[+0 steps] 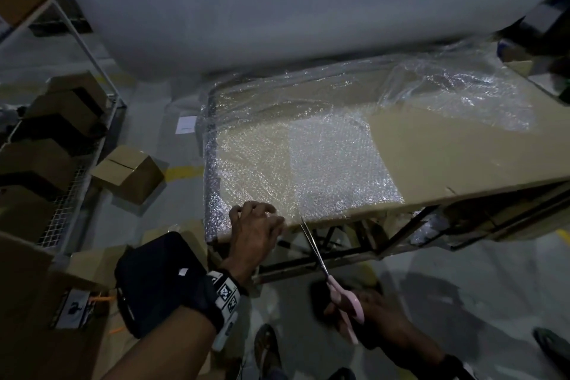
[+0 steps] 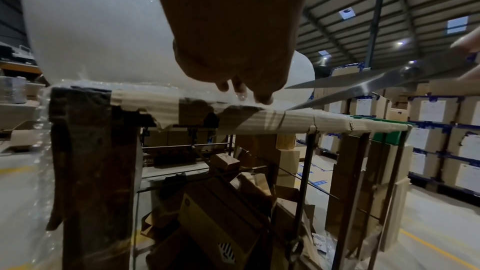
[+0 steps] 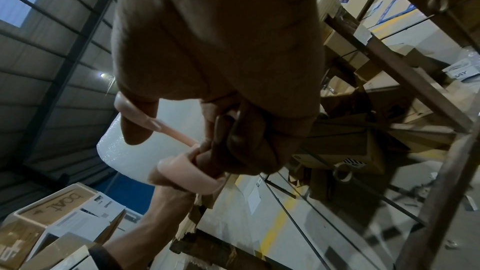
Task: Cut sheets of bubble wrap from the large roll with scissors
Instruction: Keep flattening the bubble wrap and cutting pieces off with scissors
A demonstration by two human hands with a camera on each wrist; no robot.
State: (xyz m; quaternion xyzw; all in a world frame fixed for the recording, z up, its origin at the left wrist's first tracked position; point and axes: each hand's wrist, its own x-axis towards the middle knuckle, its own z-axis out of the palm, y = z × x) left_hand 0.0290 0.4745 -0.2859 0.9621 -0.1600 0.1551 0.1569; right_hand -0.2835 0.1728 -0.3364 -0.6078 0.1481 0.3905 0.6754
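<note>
The large white bubble wrap roll (image 1: 308,3) fills the far side, also seen from below (image 2: 91,28) (image 3: 135,151). A bubble wrap sheet (image 1: 293,157) runs off it over the cardboard-topped table (image 1: 447,157). My left hand (image 1: 256,222) presses its fingertips (image 2: 262,98) on the sheet at the near table edge (image 2: 311,122). My right hand (image 1: 364,315) (image 3: 233,141) grips the pink-handled scissors (image 1: 317,250) (image 3: 189,174) below the edge. Their blades (image 2: 363,85) are spread, tips at the sheet's near edge just right of the left hand.
A wire shelf rack (image 1: 61,133) with brown boxes stands on the left, and a loose carton (image 1: 129,173) lies on the floor beside it. A black bag (image 1: 160,278) sits by my left forearm. Boxes (image 2: 221,223) fill the space under the table. Stacked cartons (image 2: 441,130) line the right.
</note>
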